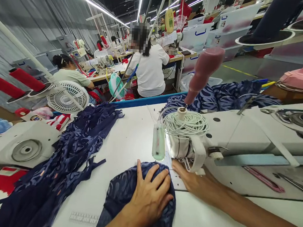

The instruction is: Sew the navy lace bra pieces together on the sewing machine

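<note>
Navy cloth (120, 188) lies nearest, at six o'clock of the view, on the white bench (131, 136), its rounded far edge just beside the machine (176, 147) at four o'clock. Left hand (151, 191) rests on it palm down, fingers spread, pressing rather than gripping. Right hand (188, 178), at five o'clock, reaches under the machine's head, close to the metal fittings (187, 162); its fingertips are partly hidden, so I cannot tell whether they pinch anything. Guiding the cloth seems the step in hand. Good work would call for light, even pressure from the spread fingers, the curve turned little by little, no puckers, and fingertips well clear of those fittings. Loose strips from the navy pile (71, 149), at eight o'clock, come near the cloth and are best kept from slipping underneath.
</note>
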Motion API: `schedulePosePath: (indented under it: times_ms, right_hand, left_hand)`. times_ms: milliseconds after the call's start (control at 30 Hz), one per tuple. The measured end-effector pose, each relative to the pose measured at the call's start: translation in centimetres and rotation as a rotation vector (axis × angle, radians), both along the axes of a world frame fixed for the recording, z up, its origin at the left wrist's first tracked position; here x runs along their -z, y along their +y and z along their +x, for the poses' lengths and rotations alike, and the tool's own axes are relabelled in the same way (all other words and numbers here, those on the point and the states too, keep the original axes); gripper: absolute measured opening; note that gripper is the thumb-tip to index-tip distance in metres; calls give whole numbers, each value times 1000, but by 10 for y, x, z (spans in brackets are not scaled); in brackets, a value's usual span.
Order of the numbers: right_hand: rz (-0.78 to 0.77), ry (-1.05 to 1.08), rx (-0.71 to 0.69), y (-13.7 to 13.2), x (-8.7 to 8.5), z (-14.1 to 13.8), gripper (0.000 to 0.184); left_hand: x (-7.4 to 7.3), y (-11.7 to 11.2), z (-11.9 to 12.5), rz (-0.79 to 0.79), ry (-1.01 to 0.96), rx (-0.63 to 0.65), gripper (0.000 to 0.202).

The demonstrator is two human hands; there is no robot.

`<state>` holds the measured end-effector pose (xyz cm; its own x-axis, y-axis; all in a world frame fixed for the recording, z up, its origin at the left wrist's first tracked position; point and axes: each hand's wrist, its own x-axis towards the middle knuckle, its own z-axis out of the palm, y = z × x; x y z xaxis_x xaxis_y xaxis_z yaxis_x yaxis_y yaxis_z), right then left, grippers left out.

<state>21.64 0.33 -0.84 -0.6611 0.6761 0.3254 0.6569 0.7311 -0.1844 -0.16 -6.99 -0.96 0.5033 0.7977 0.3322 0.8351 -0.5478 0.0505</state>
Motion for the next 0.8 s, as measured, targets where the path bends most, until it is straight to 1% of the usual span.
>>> schedulePosePath:
  times_ms: [67,167,233,300,400,500,567,667,800]
  right_hand:
    - [-21,-45,-37,-2,-1,15,33]
    - [38,-48,-40,-5,1,27,31]
    - [95,-4,-41,-6,2,26,34]
    - [120,36,-61,-6,1,20,38]
    - [143,34,-84,-4,-3,10,44]
    - [167,26,-86,-4,0,9,48]
    - [183,61,-103,-4,5,13,47]
    - [225,123,-142,-8,10,19,39]
    - [276,190,-201,-13,11,19,36]
  left_hand:
    - [1,3,2,-13,-12,6,43]
    - [2,9,8,-34,-20,11,42]
    - [3,11,12,-38,-23,2,42]
    - [3,12,15,-28,-25,-18,42]
    - [3,11,16,-19,-13,-39,43]
    - [3,10,13,-28,1,-20,44]
    - [3,11,12,-36,-4,-15,44]
    - [3,14,13,-52,-12,-28,41]
    - [4,19,16,-47,-14,-29,37]
